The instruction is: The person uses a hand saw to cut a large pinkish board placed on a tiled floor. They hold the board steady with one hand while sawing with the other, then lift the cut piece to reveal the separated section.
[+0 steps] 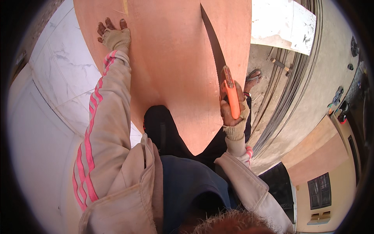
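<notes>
A hand saw [215,48] with a dark toothed blade and an orange handle lies along the right part of a large reddish-brown wooden board [171,62]. My right hand [235,107], in a worn fingerless glove, is closed around the saw's handle. The blade points away from me, and its far tip meets the board at a thin dark line. On the board's far left side, my left hand [115,34] rests flat with its fingers spread, also in a fingerless glove. My dark-trousered legs are at the board's near end.
White marble-patterned tiles [64,66] lie left of the board. To the right, long thin metal rods [278,99] run along the concrete floor, with a hammer [281,65] near them. A white sheet [284,25] is at the far right. My sandalled foot [254,76] stands beside the board.
</notes>
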`<state>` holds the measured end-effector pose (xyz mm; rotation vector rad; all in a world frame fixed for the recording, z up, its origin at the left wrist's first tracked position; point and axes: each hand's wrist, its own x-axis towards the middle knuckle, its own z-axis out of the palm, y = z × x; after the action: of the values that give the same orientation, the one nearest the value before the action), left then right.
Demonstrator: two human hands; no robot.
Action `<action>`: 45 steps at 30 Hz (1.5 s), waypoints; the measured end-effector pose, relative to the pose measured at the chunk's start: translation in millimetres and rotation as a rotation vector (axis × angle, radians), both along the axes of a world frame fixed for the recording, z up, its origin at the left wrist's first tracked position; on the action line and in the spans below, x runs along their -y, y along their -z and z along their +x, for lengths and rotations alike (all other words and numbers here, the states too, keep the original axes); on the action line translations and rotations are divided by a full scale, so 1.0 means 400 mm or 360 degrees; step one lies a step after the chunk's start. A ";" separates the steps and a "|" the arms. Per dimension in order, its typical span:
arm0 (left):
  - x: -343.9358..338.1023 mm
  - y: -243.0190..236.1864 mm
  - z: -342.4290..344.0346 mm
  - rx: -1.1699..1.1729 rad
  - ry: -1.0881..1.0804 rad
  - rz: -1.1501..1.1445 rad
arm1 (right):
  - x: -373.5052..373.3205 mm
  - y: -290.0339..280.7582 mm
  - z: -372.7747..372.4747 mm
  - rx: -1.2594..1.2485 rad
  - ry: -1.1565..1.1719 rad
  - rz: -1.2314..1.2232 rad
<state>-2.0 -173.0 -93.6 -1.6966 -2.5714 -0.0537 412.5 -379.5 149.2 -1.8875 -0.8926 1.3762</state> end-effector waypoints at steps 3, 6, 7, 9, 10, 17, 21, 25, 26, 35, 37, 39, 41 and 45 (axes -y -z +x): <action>-0.026 0.007 0.037 0.0027 0.0029 0.0000 | -0.192 0.067 -0.022 0.0092 -0.0132 0.0036; -0.027 -0.003 0.045 0.0060 0.0007 0.0000 | -0.135 0.070 -0.014 0.0019 0.0011 -0.0116; -0.012 -0.005 0.042 0.0078 -0.0017 -0.0017 | -0.065 0.045 -0.006 0.0062 0.0008 -0.0108; -0.023 -0.011 -0.003 -0.0008 0.0002 0.0075 | 0.126 -0.044 -0.004 -0.0015 0.0066 -0.0017; -0.018 -0.007 0.005 -0.0015 0.0035 0.0087 | 0.172 -0.107 -0.015 -0.0015 0.0123 -0.0037; -0.026 -0.001 0.027 0.0053 0.0002 0.0025 | -0.120 0.029 0.001 0.0224 -0.0187 -0.0015; 0.027 0.000 0.026 0.0078 0.0018 -0.0016 | -0.042 -0.019 0.005 0.0067 -0.0073 -0.0101; -0.024 0.003 -0.011 0.0031 0.0028 0.0114 | 0.218 -0.120 0.029 -0.0558 0.0294 -0.0005; -0.020 0.001 -0.005 0.0044 0.0037 0.0111 | 0.220 -0.112 0.028 -0.0518 0.0313 -0.0033; -0.010 0.010 0.008 0.0050 0.0024 0.0056 | -0.070 0.015 -0.011 0.0020 -0.0071 -0.0052; 0.001 0.009 -0.040 -0.0074 0.0018 0.0052 | 0.065 -0.056 -0.005 -0.0093 0.0002 -0.0053; 0.003 -0.008 -0.007 -0.0062 0.0006 0.0006 | 0.157 -0.131 0.003 -0.0305 0.0161 -0.0086; -0.021 -0.018 0.003 -0.0072 0.0032 0.0011 | 0.177 -0.150 0.003 -0.0392 0.0273 -0.0128; -0.023 -0.006 0.002 -0.0083 0.0057 0.0035 | -0.010 0.001 0.013 -0.0044 -0.0066 -0.0342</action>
<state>-1.1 -163.8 -91.2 -1.7130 -2.4942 -0.0388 417.7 -375.7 148.7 -2.0129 -0.8012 1.5732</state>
